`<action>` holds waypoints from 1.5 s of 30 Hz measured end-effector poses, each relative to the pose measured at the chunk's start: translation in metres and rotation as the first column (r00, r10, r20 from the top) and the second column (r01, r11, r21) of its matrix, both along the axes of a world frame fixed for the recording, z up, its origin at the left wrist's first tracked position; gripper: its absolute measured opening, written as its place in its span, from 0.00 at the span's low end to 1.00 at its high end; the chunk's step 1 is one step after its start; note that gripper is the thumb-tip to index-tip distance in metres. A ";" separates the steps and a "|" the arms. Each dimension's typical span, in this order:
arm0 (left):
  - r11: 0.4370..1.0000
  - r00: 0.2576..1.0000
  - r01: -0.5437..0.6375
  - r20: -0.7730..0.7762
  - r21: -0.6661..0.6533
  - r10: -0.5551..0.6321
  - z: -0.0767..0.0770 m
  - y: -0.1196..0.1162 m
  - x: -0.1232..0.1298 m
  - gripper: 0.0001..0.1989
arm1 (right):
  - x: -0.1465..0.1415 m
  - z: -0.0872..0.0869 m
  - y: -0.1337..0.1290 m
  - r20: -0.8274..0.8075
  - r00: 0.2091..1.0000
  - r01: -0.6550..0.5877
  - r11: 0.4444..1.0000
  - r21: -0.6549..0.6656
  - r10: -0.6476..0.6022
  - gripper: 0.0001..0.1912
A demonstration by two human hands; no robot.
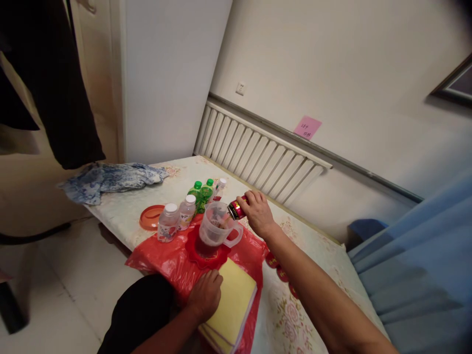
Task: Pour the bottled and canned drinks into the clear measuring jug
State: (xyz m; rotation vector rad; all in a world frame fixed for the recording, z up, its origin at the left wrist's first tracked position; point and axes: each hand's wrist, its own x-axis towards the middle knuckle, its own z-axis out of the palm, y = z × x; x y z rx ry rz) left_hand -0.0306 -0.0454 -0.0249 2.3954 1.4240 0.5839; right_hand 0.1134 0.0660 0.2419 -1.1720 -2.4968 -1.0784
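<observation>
My right hand point(258, 214) is wrapped round a dark red drink can point(237, 208), tipped with its top over a clear plastic measuring jug point(210, 231). Brownish, foamy liquid shows inside the jug. Beneath the jug lies a red scalloped dish point(223, 258), on a spread red plastic bag point(155, 253). My left hand point(206, 295) rests with curled fingers beside the dish, against the left edge of a yellow pad of paper point(236, 295). Its fingertips are partly hidden, and whether they grip anything is unclear.
Two clear white-capped bottles point(168, 223), two green bottles point(202, 195) and another clear bottle point(220, 189) stand around the jug's left and far sides. An orange lid point(150, 218) lies left. Several round red things point(282, 273) sit by my right forearm. Blue patterned cloth point(110, 179) covers the far-left corner.
</observation>
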 end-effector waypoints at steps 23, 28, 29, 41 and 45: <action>0.999 1.000 -0.020 0.007 0.034 0.019 -0.001 0.000 0.001 0.10 | -0.003 0.001 -0.003 0.045 0.999 0.020 1.000 0.013 -0.021 0.17; 0.999 1.000 -0.015 0.002 0.035 0.015 0.000 0.000 0.001 0.10 | -0.002 0.000 -0.003 0.042 0.999 0.011 1.000 0.018 -0.012 0.17; 0.999 1.000 -0.017 0.001 0.036 0.017 0.000 0.000 0.001 0.10 | -0.002 0.000 -0.003 0.038 0.999 0.011 1.000 0.017 -0.011 0.17; 0.999 1.000 -0.011 0.010 0.033 0.010 -0.001 0.001 0.001 0.10 | 0.000 -0.006 0.000 0.037 0.999 0.000 1.000 0.013 -0.001 0.17; 1.000 1.000 -0.015 0.008 0.027 0.015 0.000 0.001 0.000 0.10 | 0.000 -0.009 0.001 0.011 1.000 -0.011 1.000 -0.001 0.011 0.17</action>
